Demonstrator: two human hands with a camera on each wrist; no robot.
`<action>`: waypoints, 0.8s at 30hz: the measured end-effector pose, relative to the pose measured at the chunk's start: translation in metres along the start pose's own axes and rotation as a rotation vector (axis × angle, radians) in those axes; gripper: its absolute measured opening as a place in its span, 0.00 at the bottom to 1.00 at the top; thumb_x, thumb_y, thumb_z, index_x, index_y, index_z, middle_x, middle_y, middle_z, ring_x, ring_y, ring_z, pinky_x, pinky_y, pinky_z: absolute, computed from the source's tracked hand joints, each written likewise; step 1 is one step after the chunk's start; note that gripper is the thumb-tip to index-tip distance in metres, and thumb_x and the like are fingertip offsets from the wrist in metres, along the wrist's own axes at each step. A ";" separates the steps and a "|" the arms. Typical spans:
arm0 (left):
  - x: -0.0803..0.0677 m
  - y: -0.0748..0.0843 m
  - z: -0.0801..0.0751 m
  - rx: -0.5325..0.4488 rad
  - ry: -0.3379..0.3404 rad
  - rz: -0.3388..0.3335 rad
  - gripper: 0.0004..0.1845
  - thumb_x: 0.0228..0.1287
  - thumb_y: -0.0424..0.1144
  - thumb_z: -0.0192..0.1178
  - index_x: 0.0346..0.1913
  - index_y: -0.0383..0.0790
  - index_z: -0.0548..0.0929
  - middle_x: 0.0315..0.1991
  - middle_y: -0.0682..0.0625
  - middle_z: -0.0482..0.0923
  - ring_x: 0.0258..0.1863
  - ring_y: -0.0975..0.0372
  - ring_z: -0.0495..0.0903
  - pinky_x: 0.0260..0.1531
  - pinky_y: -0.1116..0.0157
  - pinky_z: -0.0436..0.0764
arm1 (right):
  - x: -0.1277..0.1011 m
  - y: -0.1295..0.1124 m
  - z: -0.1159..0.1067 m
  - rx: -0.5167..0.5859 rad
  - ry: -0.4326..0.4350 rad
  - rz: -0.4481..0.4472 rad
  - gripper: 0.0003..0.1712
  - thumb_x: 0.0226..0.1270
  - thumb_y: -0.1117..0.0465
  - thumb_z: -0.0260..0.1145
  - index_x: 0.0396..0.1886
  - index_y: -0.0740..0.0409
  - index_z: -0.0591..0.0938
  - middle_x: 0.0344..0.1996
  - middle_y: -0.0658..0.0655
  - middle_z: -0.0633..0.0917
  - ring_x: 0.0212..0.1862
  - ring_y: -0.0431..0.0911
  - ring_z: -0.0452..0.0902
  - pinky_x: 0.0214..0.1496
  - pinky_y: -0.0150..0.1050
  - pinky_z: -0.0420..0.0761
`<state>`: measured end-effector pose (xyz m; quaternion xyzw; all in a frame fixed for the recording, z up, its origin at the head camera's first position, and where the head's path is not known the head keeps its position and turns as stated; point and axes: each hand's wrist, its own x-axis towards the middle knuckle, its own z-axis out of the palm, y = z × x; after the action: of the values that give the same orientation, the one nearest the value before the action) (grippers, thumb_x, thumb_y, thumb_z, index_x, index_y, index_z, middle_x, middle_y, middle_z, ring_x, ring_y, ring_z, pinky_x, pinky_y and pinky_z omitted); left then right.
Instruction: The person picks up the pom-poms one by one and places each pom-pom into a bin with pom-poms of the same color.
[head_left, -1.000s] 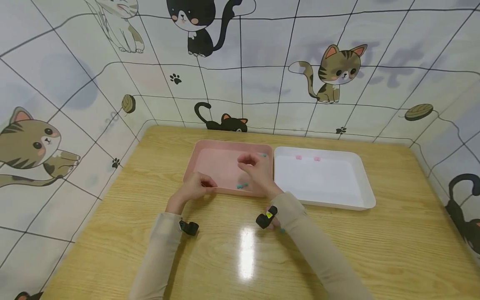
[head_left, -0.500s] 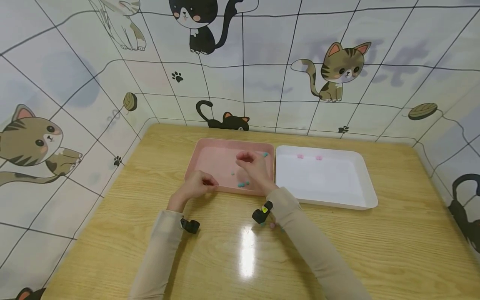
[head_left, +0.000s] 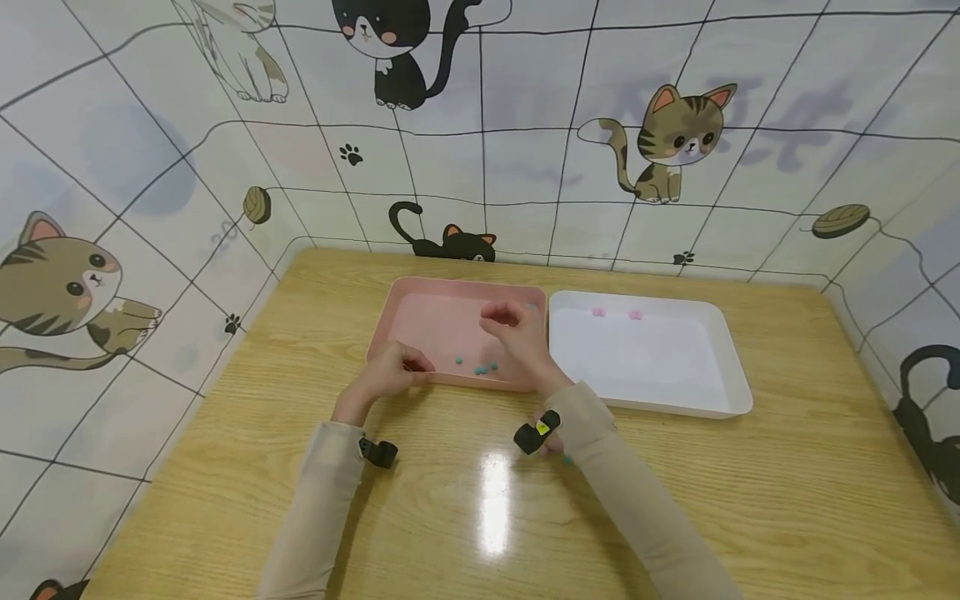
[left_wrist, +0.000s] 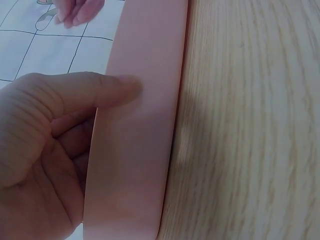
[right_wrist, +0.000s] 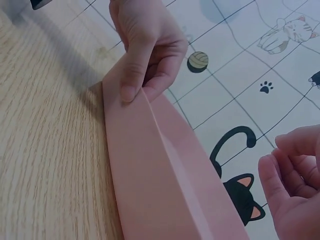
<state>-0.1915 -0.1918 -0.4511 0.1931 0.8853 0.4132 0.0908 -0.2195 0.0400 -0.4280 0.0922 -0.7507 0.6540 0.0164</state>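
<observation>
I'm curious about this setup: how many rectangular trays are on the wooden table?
2: a shallow pink rectangular tray, gripped by the left hand, and a shallow white rectangular tray to its right.

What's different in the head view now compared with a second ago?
A small teal piece now lies in the pink tray, left of the other teal pieces; half a second ago it showed farther from the near wall. Unchanged: left hand gripping that wall, right hand over the tray, pink pieces in the white tray.
</observation>
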 end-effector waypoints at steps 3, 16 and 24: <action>0.000 0.000 0.000 -0.004 -0.002 0.001 0.02 0.55 0.29 0.66 0.28 0.33 0.86 0.26 0.48 0.84 0.22 0.66 0.74 0.22 0.70 0.74 | -0.006 -0.002 -0.005 0.025 -0.005 -0.026 0.07 0.60 0.71 0.65 0.37 0.70 0.80 0.38 0.64 0.81 0.37 0.38 0.75 0.41 0.28 0.74; 0.000 0.002 0.000 0.011 0.003 -0.014 0.02 0.55 0.30 0.66 0.28 0.33 0.86 0.25 0.48 0.83 0.22 0.66 0.74 0.22 0.70 0.74 | -0.040 -0.015 -0.035 0.104 -0.047 -0.045 0.07 0.59 0.73 0.65 0.36 0.73 0.79 0.35 0.62 0.80 0.37 0.39 0.75 0.42 0.28 0.76; 0.000 0.003 0.000 -0.008 -0.013 -0.020 0.02 0.55 0.28 0.65 0.30 0.32 0.86 0.28 0.47 0.84 0.24 0.66 0.77 0.26 0.69 0.77 | -0.062 -0.012 -0.053 0.057 -0.067 0.001 0.05 0.59 0.71 0.66 0.34 0.69 0.80 0.35 0.61 0.81 0.36 0.41 0.76 0.39 0.29 0.74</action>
<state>-0.1903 -0.1903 -0.4484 0.1868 0.8848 0.4146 0.1016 -0.1615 0.0983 -0.4179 0.1140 -0.7319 0.6717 -0.0119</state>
